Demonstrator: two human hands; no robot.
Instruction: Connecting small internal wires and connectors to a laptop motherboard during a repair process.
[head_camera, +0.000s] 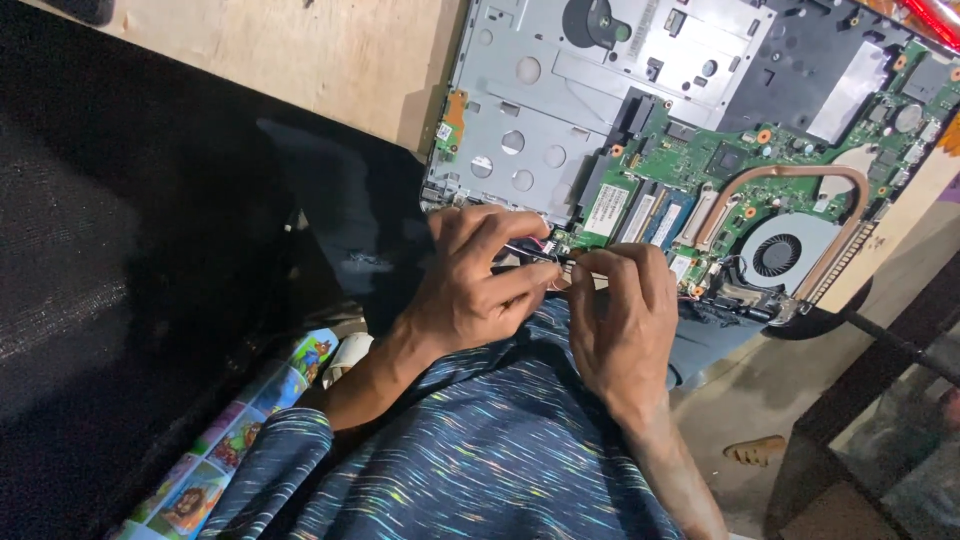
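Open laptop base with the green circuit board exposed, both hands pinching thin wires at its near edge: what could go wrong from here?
1. The thin red and black wires sit pinched between the left hand and right hand; a hard pull might tear them from the green circuit board.
2. The open grey laptop base seems to overhang the pale wooden tabletop, so pressing down may tip it.
3. Fingers near the round black cooling fan could snag its lead.
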